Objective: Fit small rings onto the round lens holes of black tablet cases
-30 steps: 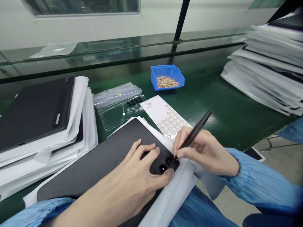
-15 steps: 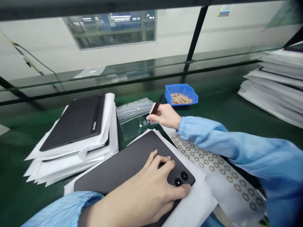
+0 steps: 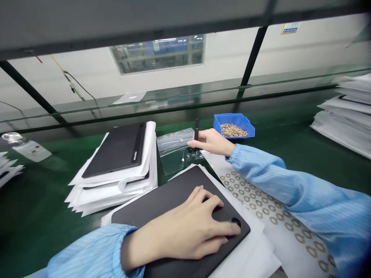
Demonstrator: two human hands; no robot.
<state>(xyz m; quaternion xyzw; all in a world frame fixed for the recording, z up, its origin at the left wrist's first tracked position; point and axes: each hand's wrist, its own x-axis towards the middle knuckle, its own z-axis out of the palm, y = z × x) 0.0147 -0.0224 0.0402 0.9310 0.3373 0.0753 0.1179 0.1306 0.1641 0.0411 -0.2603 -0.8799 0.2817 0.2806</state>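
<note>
Closest in, on the green bench (image 3: 34, 185), the left hand (image 3: 185, 227) lies palm-down across a dark tablet (image 3: 156, 204), its fingers spread and curved, pinning the slab without closing around it. Under its fingertips sits 1 round camera opening (image 3: 235, 222). The tablet rests on white paper (image 3: 255, 247) directly before the person, and it looks stiff, smooth and fairly light, best taken by its long edges, away from the opening. Beside it, under the blue right sleeve (image 3: 261, 173), lies a white sheet (image 3: 269, 216) of small gold rings. The right hand (image 3: 210, 141) reaches farther out, closed on black tweezers (image 3: 196, 129) that stand upright between thumb and fingers, just over a clear zip bag (image 3: 171, 154) holding black rings (image 3: 193, 154). Such thin rings seem fragile and fiddly, suited to tweezer tips rather than fingers. Just past the hand sits a blue bin (image 3: 249, 133) of loose gold rings (image 3: 233, 130). To the left, a 2nd tablet (image 3: 116, 150) tops a paper-wrapped stack (image 3: 116, 189).
</note>
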